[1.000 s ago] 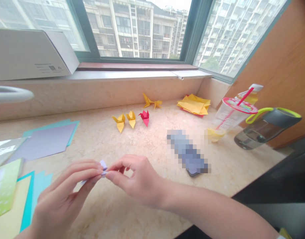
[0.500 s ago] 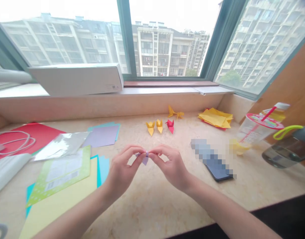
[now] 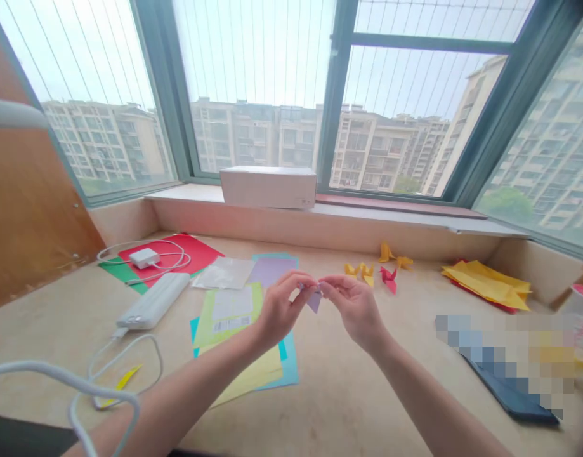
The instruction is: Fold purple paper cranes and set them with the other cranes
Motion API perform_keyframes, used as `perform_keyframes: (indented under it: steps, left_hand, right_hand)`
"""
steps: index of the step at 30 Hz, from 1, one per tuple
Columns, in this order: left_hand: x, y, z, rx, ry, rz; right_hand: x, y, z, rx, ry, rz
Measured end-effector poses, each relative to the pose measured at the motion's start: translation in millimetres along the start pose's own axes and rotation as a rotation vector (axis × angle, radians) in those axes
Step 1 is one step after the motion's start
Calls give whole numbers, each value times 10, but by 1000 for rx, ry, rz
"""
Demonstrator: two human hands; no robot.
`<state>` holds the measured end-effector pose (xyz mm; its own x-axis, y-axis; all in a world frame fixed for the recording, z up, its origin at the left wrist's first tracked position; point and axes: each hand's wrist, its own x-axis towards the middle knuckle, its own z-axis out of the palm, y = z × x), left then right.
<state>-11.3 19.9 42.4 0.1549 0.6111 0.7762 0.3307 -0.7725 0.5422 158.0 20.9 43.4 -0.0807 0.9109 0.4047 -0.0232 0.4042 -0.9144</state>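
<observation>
Between my two hands, above the stone counter, is a small piece of folded purple paper with a point hanging down. My left hand pinches its left side between thumb and fingers. At the other side, the fingertips of my right hand close on the paper. The fingers hide its upper folds. Beyond my right hand stand yellow origami cranes and a red origami crane. Two more yellow folded pieces lie behind them.
Left are coloured sheets, a clear plastic sleeve, a white power strip and a looping white cable. At right lie a phone and stacked yellow paper. A white box rests on the sill.
The view has swung left and up, so the counter's things appear further right. Both hands still pinch the purple paper, and more of its hanging point shows.
</observation>
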Motion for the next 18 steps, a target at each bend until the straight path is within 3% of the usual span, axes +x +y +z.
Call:
perform_keyframes:
  steps: [4,12,18]
  left_hand:
    - [-141,-176,-23,16,51,-18]
    - [-306,-155,-54,-68,-106,-15]
    - [-317,-22,-46,-203,-224,-239]
  right_hand:
    - [-53,141,133,9,5,-14]
    - [-317,206,133,16,-50,68]
    - [-363,160,81,88,1,156]
